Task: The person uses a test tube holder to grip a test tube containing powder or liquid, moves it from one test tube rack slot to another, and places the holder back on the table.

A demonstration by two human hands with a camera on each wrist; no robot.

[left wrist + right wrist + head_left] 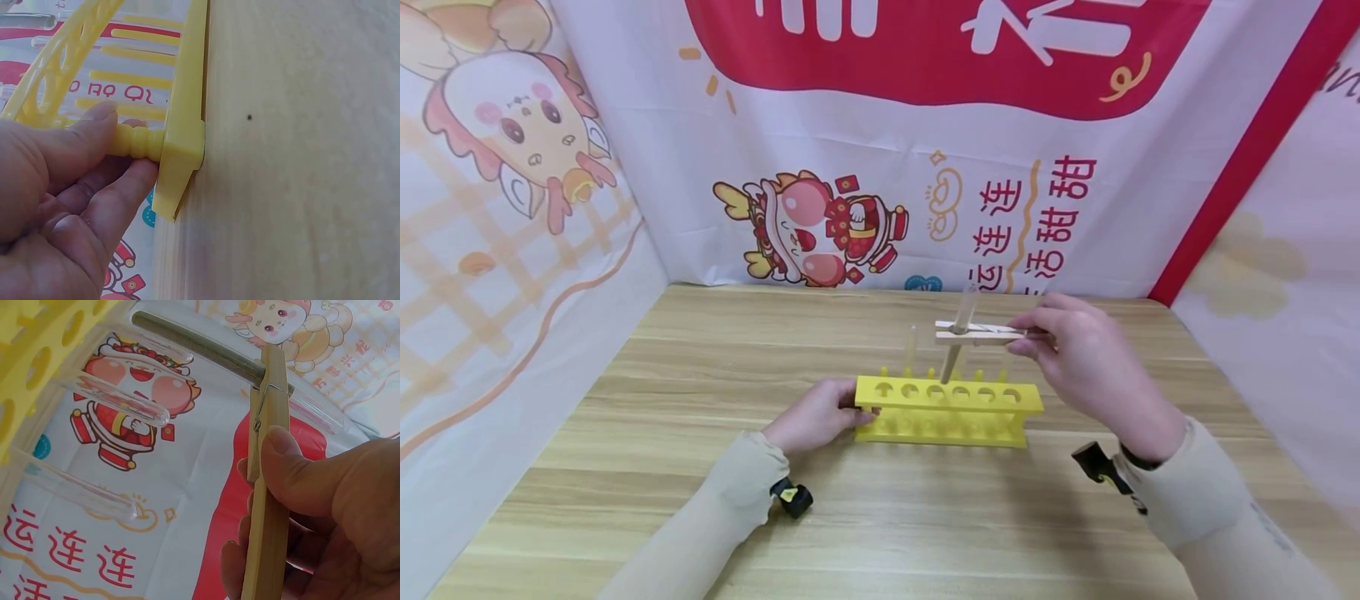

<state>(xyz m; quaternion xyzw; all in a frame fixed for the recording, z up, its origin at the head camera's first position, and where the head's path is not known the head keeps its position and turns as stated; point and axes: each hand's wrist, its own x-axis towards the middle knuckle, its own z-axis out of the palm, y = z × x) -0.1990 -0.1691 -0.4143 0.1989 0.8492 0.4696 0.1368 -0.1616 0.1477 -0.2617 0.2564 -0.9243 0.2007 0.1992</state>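
My left hand (816, 415) holds the left end of a yellow test tube rack (955, 405). In the left wrist view its thumb and fingers pinch the rack's end post (139, 142). My right hand (1093, 358) grips a wooden test tube clamp (273, 481) by its handles. The clamp's jaws hold a glass test tube (206, 347) near its mouth, with greenish-brown contents inside. In the head view that tube slants, its lower end by the rack's top plate; whether it enters a hole I cannot tell.
Several empty glass tubes (125, 403) stand mouth down along the rack's back, rounded ends up. The rack stands on a wood-grain table (880, 517). A printed cloth (850, 125) hangs behind the table, with more cloth at both sides.
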